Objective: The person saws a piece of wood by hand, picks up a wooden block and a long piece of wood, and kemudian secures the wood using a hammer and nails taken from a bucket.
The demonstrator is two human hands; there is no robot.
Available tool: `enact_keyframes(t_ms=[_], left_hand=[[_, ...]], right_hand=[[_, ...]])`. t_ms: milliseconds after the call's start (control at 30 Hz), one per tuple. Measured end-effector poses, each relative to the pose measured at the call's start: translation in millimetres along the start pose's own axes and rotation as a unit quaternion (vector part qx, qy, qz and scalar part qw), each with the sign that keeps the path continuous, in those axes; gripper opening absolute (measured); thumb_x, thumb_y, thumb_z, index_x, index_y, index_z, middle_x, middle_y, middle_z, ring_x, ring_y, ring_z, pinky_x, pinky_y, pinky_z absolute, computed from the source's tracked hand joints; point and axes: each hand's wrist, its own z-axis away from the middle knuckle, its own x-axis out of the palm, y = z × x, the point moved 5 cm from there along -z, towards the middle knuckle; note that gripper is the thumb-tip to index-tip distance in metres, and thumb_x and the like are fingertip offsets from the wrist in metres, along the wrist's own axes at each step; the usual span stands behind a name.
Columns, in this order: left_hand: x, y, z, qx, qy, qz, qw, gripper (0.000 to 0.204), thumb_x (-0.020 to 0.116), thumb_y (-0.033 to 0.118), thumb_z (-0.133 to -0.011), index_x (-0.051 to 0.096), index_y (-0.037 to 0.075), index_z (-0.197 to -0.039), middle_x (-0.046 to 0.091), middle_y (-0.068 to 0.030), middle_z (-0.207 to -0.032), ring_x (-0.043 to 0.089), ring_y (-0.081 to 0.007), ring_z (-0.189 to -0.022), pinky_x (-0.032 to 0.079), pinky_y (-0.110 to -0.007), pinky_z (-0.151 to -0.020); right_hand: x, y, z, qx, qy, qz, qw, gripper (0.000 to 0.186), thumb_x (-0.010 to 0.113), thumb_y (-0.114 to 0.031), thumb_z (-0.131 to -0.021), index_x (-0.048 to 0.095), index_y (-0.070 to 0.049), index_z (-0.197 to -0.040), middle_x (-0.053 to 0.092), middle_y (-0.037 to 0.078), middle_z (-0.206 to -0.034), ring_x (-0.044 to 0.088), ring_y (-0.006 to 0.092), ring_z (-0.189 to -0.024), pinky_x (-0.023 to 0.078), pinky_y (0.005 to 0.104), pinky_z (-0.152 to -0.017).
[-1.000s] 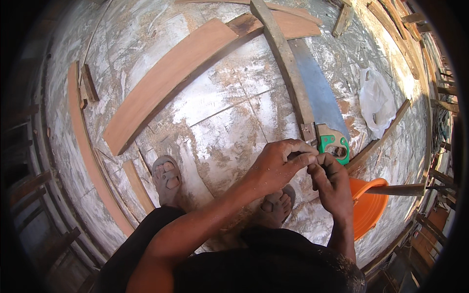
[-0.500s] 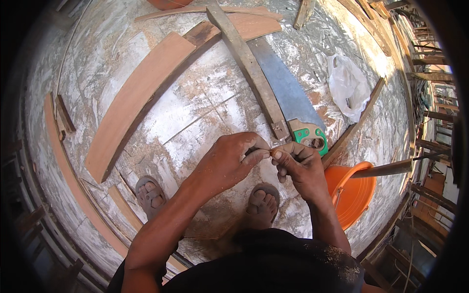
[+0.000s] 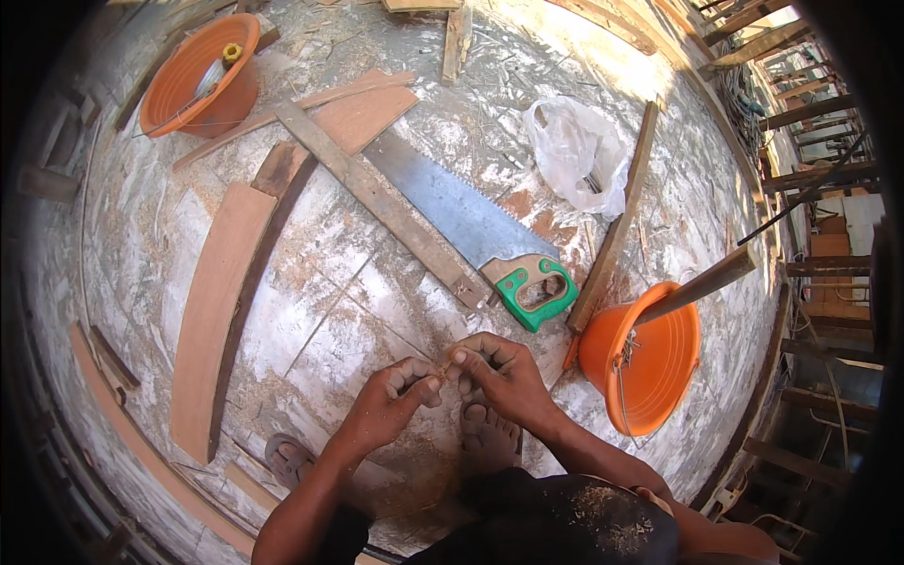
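Pinching a tiny piece (image 3: 445,372) — too small to identify — between the narrowed, nearly meeting fingertips of left hand (image 3: 384,407) and right hand (image 3: 506,379), nearer the body than the green-handled saw (image 3: 457,209).

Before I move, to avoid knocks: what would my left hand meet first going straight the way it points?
Your left hand would probably meet your right hand first; whether they touch is unclear.

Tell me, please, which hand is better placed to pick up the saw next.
Probably the right hand: it is closer to the green saw handle, which lies ahead and slightly to its right. The left hand sits farther away.
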Motion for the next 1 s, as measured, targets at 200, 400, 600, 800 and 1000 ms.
enact_keyframes(t_ms=[200,400,600,800,1000], left_hand=[[-2.4,-27.4,-13.5,-0.015,0.007,0.022,1.000,0.027,0.048,0.028,-0.111,0.060,0.004,-0.109,0.063,-0.0028,-0.097,0.060,-0.0140,-0.090,0.050,-0.032,-0.087],[0.7,-41.0,-33.0,-0.032,0.043,0.289,0.956,0.016,0.048,0.021,-0.110,0.054,0.008,-0.105,0.057,-0.0048,-0.087,0.052,-0.0148,-0.073,0.048,-0.033,-0.070],[2.2,-42.0,-40.6,-0.001,0.095,0.290,0.952,0.025,0.052,0.024,-0.108,0.057,0.007,-0.126,0.067,-0.0085,-0.103,0.067,-0.0206,-0.087,0.056,-0.039,-0.079],[-8.8,-27.7,-49.4,0.005,0.130,0.232,0.964,0.029,0.056,0.026,-0.105,0.056,0.009,-0.128,0.068,-0.0092,-0.102,0.067,-0.0191,-0.084,0.055,-0.036,-0.073],[-1.2,-16.7,-38.8,-0.010,0.129,0.317,0.940,0.023,0.041,0.016,-0.111,0.062,0.008,-0.116,0.056,-0.0005,-0.076,0.051,-0.0123,-0.064,0.045,-0.026,-0.065]], right_hand=[[-21.2,-12.6,-9.3,-0.092,0.067,-0.093,0.989,0.022,0.063,-0.022,-0.106,0.067,0.000,-0.103,0.073,0.010,-0.099,0.067,0.0116,-0.078,0.054,0.0274,-0.069],[12.4,-3.2,-32.7,-0.105,0.029,-0.072,0.991,0.018,0.060,-0.020,-0.108,0.064,-0.002,-0.107,0.070,0.005,-0.094,0.063,0.0075,-0.079,0.050,0.0243,-0.068],[27.8,-16.6,-30.0,-0.116,0.003,-0.071,0.991,0.020,0.063,-0.020,-0.106,0.068,-0.001,-0.112,0.068,0.003,-0.096,0.062,0.0070,-0.084,0.052,0.0255,-0.076],[11.7,-24.3,-29.9,-0.257,0.043,0.078,0.962,0.020,0.067,-0.019,-0.102,0.072,-0.002,-0.113,0.073,0.012,-0.105,0.068,0.0203,-0.098,0.053,0.0348,-0.089],[15.9,1.3,-39.4,-0.310,0.097,0.081,0.942,0.015,0.066,-0.015,-0.101,0.070,-0.001,-0.101,0.068,0.010,-0.086,0.068,0.0180,-0.085,0.055,0.0351,-0.074]])
